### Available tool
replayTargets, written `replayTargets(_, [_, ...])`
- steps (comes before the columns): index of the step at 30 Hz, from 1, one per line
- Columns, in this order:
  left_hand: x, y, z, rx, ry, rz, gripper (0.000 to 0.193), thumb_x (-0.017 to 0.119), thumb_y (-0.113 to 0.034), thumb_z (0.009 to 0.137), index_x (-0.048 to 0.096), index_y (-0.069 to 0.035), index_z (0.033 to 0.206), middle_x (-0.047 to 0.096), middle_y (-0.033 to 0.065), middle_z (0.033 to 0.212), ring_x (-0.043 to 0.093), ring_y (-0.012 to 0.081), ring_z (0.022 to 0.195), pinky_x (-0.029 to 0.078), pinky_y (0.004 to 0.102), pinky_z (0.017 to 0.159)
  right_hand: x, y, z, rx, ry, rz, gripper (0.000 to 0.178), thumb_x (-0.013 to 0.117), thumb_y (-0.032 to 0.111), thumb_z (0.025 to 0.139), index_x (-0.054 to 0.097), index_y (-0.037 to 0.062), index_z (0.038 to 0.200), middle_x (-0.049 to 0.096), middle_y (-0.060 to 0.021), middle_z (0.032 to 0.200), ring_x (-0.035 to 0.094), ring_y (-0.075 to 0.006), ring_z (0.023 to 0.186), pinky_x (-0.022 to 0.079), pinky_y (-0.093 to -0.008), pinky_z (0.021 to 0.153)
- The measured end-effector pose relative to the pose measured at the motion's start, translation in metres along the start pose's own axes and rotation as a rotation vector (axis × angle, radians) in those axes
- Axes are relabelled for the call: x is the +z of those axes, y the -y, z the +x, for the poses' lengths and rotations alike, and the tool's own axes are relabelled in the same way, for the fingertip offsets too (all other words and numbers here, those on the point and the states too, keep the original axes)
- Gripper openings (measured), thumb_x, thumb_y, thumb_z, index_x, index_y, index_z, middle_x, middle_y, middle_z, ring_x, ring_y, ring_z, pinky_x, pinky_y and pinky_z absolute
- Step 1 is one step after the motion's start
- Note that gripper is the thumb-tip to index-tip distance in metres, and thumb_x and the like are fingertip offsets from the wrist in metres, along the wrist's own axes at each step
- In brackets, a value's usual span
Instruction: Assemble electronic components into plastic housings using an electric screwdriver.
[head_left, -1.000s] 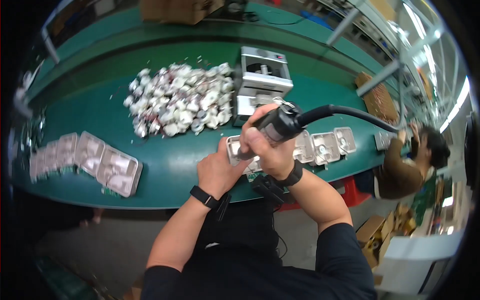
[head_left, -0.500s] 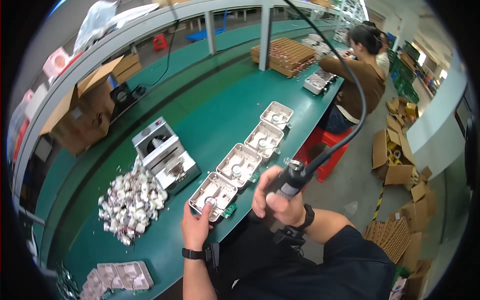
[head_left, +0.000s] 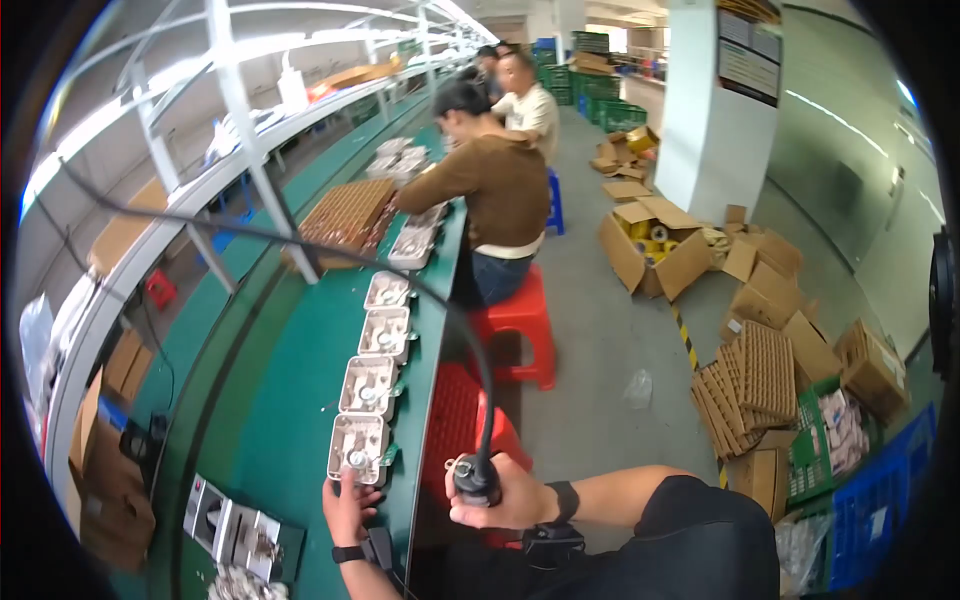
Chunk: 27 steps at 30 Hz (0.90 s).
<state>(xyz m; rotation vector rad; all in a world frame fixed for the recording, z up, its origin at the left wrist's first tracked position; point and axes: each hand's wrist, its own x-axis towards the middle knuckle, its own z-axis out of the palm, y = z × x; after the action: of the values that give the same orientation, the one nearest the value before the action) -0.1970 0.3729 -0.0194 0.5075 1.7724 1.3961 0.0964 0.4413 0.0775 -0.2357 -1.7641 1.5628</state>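
Note:
My right hand (head_left: 518,497) is wrapped round a black corded electric screwdriver (head_left: 474,482), held to the right of the bench edge; its tip is hidden. With thumb and fingers, my left hand (head_left: 347,512) grips the near end of the closest off-white plastic housing (head_left: 343,440), an open shell on the green bench. Inside that housing sits a round white part (head_left: 357,460), and a small green circuit board (head_left: 390,455) hangs at its right side. Beyond it, similar housings (head_left: 366,378) stand in a row, also with boards on their right sides.
A metal fixture (head_left: 235,530) and a pile of white parts (head_left: 245,583) lie at the lower left. Farther up the bench is a brown partitioned tray (head_left: 345,215). Two co-workers sit beyond, near a red stool (head_left: 525,330). Cartons (head_left: 655,245) and crates (head_left: 875,510) stand on the right.
The view has swung to the right and up, bringing more of the aisle into sight. My left hand stays at the nearest housing, and my right hand still holds the screwdriver.

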Motion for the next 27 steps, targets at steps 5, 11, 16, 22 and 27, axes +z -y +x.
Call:
replayTargets(5, [0.014,-0.012,0.029,-0.008,0.115,-0.182,0.071,0.062,-0.048,0.098,0.031,-0.009,0.149,0.07,0.0185,0.103,0.073,0.0248,0.085,0.055,0.0282,0.056,-0.011,0.02,-0.019,0.014,-0.066,-0.029,0.02,0.075,0.006,0.084,0.06,0.0022,0.095,0.059,0.0023,0.075,0.052,-0.0059,0.068,0.045,-0.0246,0.065])
replayTargets(11, [0.014,-0.013,-0.001,0.076,0.068,-0.191,0.078,0.06,-0.045,0.1,0.018,-0.011,0.157,0.068,0.0196,0.114,0.072,0.0251,0.093,0.055,0.0285,0.062,-0.008,0.026,-0.037,-0.089,-0.068,-0.06,0.025,0.075,0.014,0.089,0.058,0.0022,0.102,0.058,0.001,0.073,0.053,-0.0059,0.062,0.043,-0.0244,0.059])
replayTargets(16, [-0.032,0.006,-0.069,0.177,-0.121,-0.16,0.073,0.06,-0.04,0.101,0.022,-0.011,0.156,0.067,0.0193,0.117,0.071,0.0235,0.093,0.054,0.0275,0.065,0.026,0.015,-0.029,0.055,0.089,0.2,0.023,0.07,0.018,0.095,0.057,0.0026,0.105,0.057,0.0004,0.067,0.054,-0.0077,0.052,0.043,-0.0248,0.051])
replayTargets(22, [-0.037,-0.007,-0.209,0.387,-0.275,-0.122,0.059,0.064,-0.021,0.1,0.038,-0.006,0.15,0.071,0.0103,0.098,0.07,0.0155,0.085,0.051,0.0247,0.066,0.093,0.002,0.064,0.391,0.164,0.344,0.028,0.072,0.033,0.093,0.062,0.0074,0.086,0.058,-0.0012,0.063,0.057,-0.0121,0.053,0.046,-0.0282,0.051])
replayTargets(27, [-0.058,0.022,-0.297,0.42,-0.438,-0.109,0.061,0.07,-0.019,0.095,0.043,-0.002,0.147,0.071,0.0077,0.096,0.069,0.0126,0.085,0.053,0.0244,0.072,0.158,-0.062,0.16,0.611,0.298,0.171,0.053,0.078,0.052,0.085,0.059,0.0052,0.098,0.053,-0.004,0.067,0.054,-0.0159,0.059,0.047,-0.0328,0.055])
